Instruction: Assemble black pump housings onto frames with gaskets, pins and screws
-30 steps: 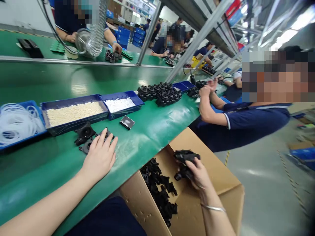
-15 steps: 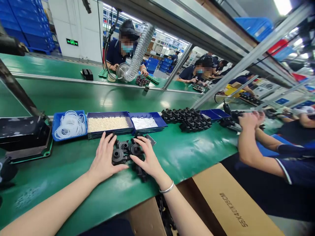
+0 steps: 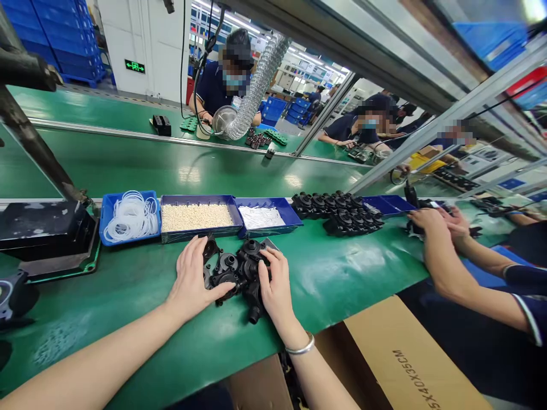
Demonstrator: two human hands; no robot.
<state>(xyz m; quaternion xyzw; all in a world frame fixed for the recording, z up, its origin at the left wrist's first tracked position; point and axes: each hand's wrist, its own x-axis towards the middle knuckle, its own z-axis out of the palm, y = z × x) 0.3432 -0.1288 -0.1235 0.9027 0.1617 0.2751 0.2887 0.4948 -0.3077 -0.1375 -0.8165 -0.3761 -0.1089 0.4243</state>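
Note:
Several black plastic housings (image 3: 227, 263) with round ports lie bunched together on the green table (image 3: 141, 319). My left hand (image 3: 192, 279) curves round the left side of the bunch, fingers at its back and thumb across the front, touching the parts. On the right side my right hand (image 3: 276, 282), with a silver bangle at the wrist, presses its bent fingers and thumb against the same bunch. One housing (image 3: 254, 302) sticks out toward me beside the right thumb. A flat grey piece (image 3: 270, 245) shows partly behind the right fingers.
Blue bins hold clear tubing rings (image 3: 131, 216), small beige pieces (image 3: 196, 216) and white strips (image 3: 261, 216). More black housings (image 3: 337, 210) are stacked behind. A black fixture (image 3: 43, 233) stands left. An open carton (image 3: 410, 353) sits at the front edge; a co-worker's arms (image 3: 448, 262) reach in right.
Both hands have closed in on the black housings, pushing them into a tighter bunch. The right fingers have drawn together. The whole view has shifted slightly.

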